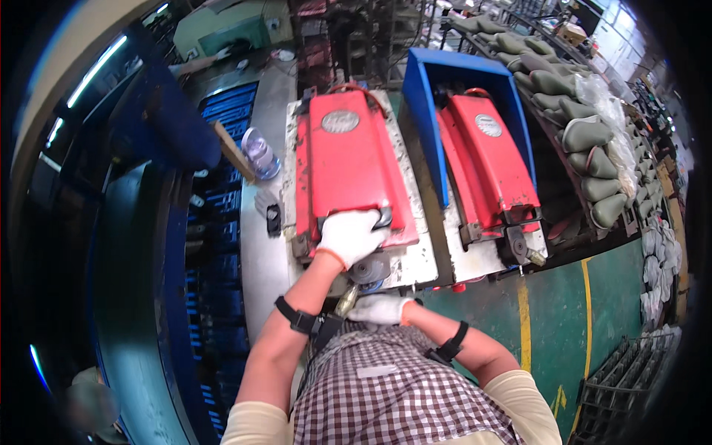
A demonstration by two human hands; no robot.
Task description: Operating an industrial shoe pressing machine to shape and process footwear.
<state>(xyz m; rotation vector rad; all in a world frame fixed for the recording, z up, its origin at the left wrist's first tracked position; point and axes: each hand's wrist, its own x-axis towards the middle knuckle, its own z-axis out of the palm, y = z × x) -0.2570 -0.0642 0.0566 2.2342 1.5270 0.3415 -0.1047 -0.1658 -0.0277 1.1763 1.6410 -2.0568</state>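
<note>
My left hand, in a white knit glove, lies over the front end of a red-covered machine. Its fingers close around the dark handle there, whose end sticks out to the right of the glove. Close to my apron, my right hand, also gloved in white, has its fingers together and bent; what they hold, if anything, is hidden. Just left of that hand is a brass-coloured tapered part. A round grey metal part sits between my hands, below the machine's front.
A second red machine stands to the right inside a blue metal hood. Grey-green shoe-shaped pieces fill a rack beyond it. A clear bottle and a small black object rest on the metal table at left.
</note>
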